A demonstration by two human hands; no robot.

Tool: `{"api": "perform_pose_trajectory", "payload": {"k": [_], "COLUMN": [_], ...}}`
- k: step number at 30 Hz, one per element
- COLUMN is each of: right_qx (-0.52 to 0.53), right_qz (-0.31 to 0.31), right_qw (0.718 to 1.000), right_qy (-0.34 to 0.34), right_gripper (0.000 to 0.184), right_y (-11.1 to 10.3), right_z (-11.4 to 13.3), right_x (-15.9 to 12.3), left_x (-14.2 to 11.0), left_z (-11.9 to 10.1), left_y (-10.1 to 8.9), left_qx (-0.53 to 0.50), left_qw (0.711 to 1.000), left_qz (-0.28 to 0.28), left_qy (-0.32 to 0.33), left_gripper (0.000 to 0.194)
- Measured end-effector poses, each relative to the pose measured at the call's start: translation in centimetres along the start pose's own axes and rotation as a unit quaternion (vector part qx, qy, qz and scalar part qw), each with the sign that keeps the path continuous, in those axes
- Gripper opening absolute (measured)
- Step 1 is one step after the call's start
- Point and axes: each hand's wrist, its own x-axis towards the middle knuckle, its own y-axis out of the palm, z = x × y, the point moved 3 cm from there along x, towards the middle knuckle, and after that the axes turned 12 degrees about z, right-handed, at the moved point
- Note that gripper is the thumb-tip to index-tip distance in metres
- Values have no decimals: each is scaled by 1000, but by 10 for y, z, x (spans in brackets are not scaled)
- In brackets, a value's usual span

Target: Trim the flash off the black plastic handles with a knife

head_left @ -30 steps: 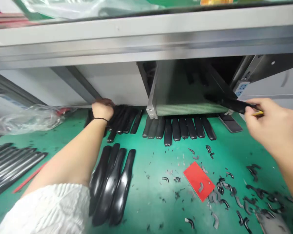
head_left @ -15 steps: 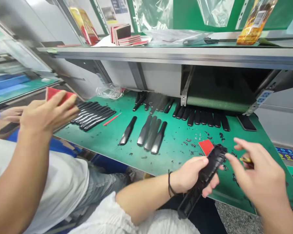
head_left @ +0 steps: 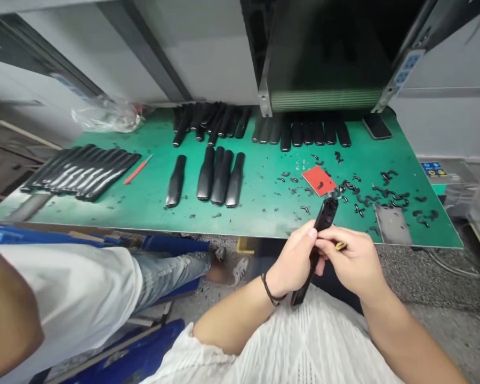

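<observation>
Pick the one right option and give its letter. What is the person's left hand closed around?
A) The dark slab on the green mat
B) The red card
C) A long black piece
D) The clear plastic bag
C. The left hand wraps around the long black piece, whose ends stick out above and below the fingers.

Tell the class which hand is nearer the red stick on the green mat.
Left. The left hand is below and to the right of the red stick; the right hand is farther right.
</observation>
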Motion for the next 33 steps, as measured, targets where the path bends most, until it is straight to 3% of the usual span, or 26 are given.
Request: {"api": "perform_pose_trajectory", "payload": {"k": [2, 6, 10, 13, 16, 22, 25, 28, 30, 33], "right_qx": [-27, -184, -192, -113, -137, -184, -165, -145, -158, -194], "right_qz": [-57, -134, -168, -98, 0, -2, -15, -79, -107, -93], "right_qw": [998, 974, 967, 983, 966, 942, 956, 971, 979, 974], "right_qy": [14, 5, 3, -107, -221, -282, -242, -171, -75, 68], "right_gripper": [18, 13, 41, 39, 29, 15, 13, 17, 22, 45], "right_y": [-4, -19, -22, -4, 19, 36, 34, 17, 0, -28], "right_z": [-10, -41, -57, -38, -14, 1, 4, -7, -25, -51], "right_x": [-4, 0, -1, -16, -32, -44, -44, -38, -29, -15], "left_x": [3, 14, 21, 21, 21, 19, 17, 13, 9, 1], "left_z": [5, -3, -28, -39, -41, -36, -32, -28, -24, -18], "left_y": [-4, -26, -42, -42, -38, -33, -27, -24, -25, -28], "left_qx": [-36, -165, -223, -251, -265, -286, -276, -258, -231, -126], "left_qw": [999, 976, 954, 943, 938, 938, 949, 959, 967, 988], "left_qz": [-12, -139, -197, -211, -211, -186, -137, -91, -71, -40], "left_qy": [-18, -34, 44, 64, 67, 65, 60, 73, 83, 74], "left_gripper": [46, 43, 39, 38, 38, 42, 43, 40, 34, 41]}}
